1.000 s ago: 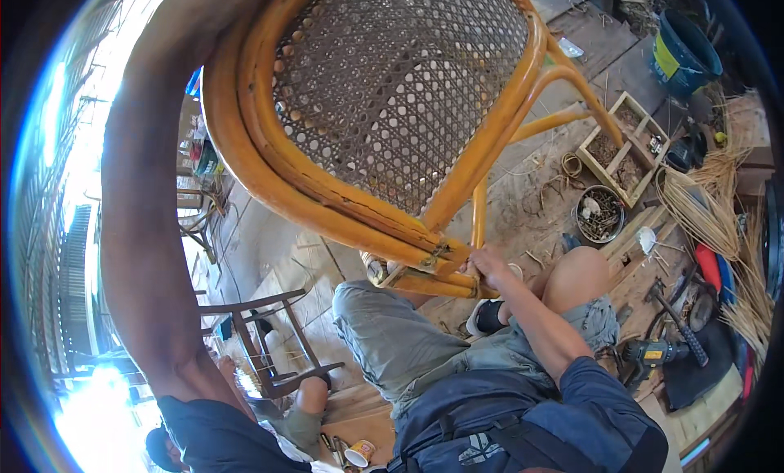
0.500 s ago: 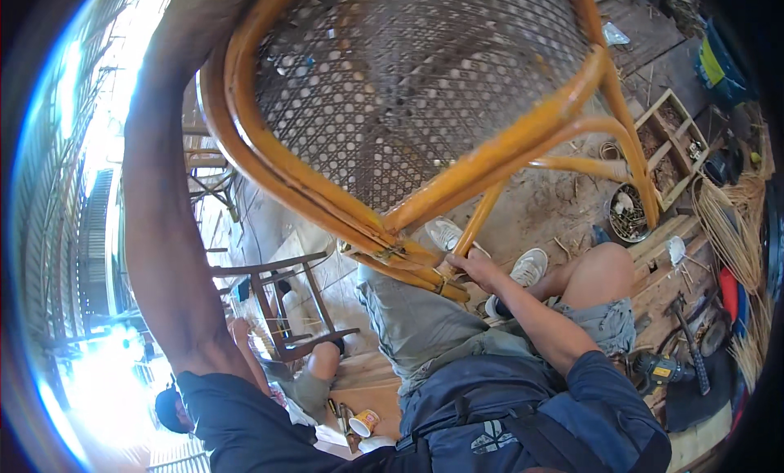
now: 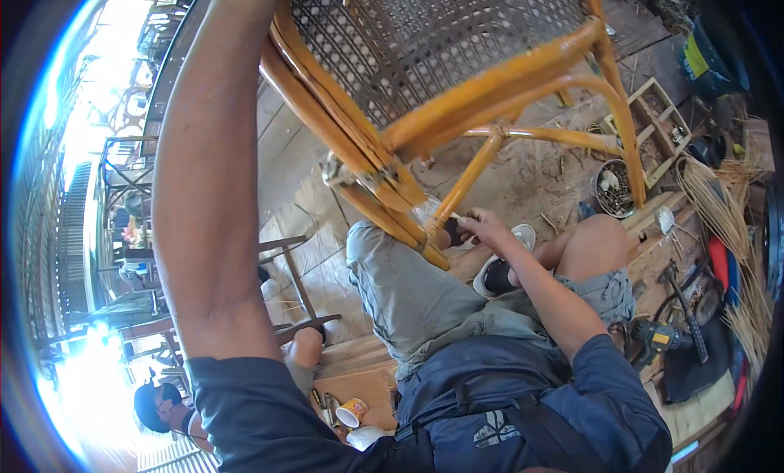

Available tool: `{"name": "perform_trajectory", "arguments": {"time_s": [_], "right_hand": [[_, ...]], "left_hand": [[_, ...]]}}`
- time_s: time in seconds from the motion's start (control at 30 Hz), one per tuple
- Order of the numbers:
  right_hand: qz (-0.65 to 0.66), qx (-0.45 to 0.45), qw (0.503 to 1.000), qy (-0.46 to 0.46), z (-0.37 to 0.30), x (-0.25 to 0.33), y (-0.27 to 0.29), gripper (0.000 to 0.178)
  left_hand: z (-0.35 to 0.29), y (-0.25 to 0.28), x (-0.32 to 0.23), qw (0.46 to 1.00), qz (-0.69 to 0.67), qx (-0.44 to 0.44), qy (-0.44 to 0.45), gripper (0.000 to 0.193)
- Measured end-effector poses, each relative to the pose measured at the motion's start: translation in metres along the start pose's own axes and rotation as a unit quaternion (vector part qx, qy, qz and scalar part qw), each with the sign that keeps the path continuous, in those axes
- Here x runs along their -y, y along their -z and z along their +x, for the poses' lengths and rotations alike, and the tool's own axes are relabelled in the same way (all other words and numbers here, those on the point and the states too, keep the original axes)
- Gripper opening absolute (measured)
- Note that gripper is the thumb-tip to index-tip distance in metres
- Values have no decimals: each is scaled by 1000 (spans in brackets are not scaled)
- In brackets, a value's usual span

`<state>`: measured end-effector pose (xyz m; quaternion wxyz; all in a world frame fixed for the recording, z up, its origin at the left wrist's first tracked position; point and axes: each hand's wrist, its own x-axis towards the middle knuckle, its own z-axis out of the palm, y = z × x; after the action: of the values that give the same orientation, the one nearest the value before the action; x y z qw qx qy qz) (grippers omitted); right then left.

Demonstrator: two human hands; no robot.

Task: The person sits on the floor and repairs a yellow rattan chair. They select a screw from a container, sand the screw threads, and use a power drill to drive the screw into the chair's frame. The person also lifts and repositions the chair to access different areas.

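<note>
A honey-coloured rattan chair (image 3: 482,85) with an open cane-weave panel (image 3: 433,32) is tilted over my lap, its lower frame joint close to my left knee. My left arm stretches up along the chair's left side to the top edge; the hand itself lies outside the picture. Just right of a slanting chair pole, my right hand (image 3: 483,228) has its fingers pinched together. Something small and pale shows at the fingertips, too little to name. Pale wrapping strips (image 3: 380,176) bind the frame at its corner joint.
To the right are a divided wooden tray (image 3: 651,134), a bowl of small pieces (image 3: 614,187), bundled cane strands (image 3: 714,204), a hammer (image 3: 686,310) and a power drill (image 3: 658,339). Another person (image 3: 163,408) sits at lower left near a dark wooden frame (image 3: 298,285) and a yellow-white cup (image 3: 353,412).
The chair has shifted up and tipped, its left side swinging rightward. My left arm has moved right with it. My right hand has risen slightly and come away from the pole.
</note>
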<state>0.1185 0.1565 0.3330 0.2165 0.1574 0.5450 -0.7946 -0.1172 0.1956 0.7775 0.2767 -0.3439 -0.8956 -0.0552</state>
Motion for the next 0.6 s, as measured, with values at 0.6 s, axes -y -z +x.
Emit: {"name": "perform_trajectory", "arguments": {"time_s": [0.6], "right_hand": [[208, -37, 932, 295, -34, 196, -34, 27]], "left_hand": [[5, -6, 3, 998, -53, 2, -19, 70]]}}
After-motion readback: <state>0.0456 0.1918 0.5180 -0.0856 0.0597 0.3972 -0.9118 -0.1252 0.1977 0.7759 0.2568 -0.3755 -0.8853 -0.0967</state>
